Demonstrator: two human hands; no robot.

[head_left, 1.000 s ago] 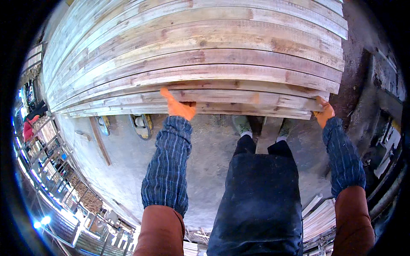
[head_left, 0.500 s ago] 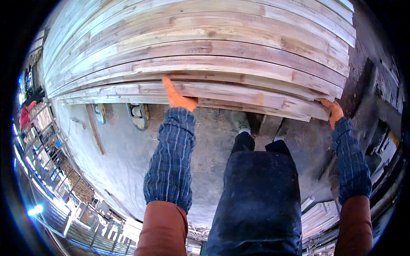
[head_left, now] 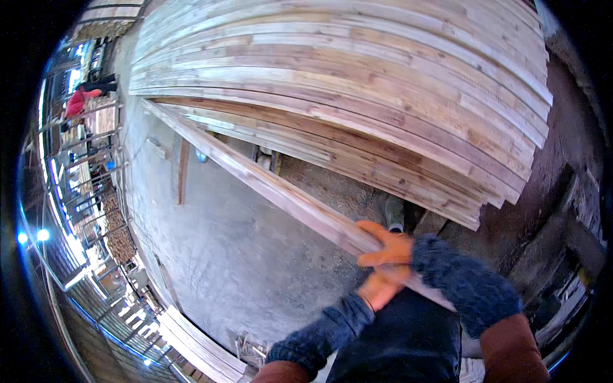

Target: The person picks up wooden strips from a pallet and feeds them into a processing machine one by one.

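A long wooden plank slants across the view, from the far left end of a big stack of planks down to my body. My right hand is closed over the plank's near part, thumb and fingers on both sides. Just below it, my left hand grips the same plank close to its near end; both hands are slightly blurred and almost touch. The far tip of the plank is beside the stack's edge, and I cannot tell whether it rests there.
One shoe shows beneath the stack's edge. A narrow wooden strip lies on the grey floor. Another person in red is far left near racks of wood. More pale boards lie at lower left.
The front plank has come away from the stack and its near end swung toward my body. My hands, formerly wide apart along the stack's edge, are now together on it. My view has turned.
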